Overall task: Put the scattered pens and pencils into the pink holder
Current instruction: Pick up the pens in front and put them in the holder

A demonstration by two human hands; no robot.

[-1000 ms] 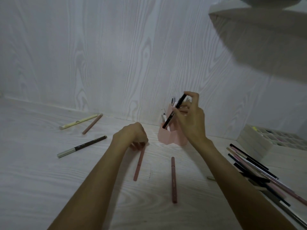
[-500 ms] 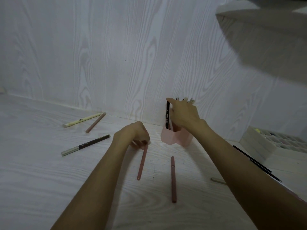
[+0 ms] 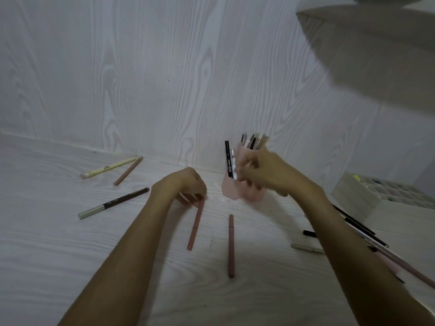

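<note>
two hands (image 3: 186,184), one pink holder (image 3: 235,189), five loose pens (image 3: 113,203) left of it, one white organizer (image 3: 357,198)

The black pen (image 3: 227,158) that the right hand (image 3: 263,171) held tilted above the pink holder (image 3: 231,190) a second ago now stands upright inside it, released, the hand drawing back

Two bare forearms and hands, head-camera view.
The left hand (image 3: 186,184) and right hand (image 3: 266,171) are uncovered, as are both forearms, which enter the frame from 7 and 4 o'clock; no sleeve, glove, ring or watch shows on either, and the right hand's outline is motion-blurred.
</note>
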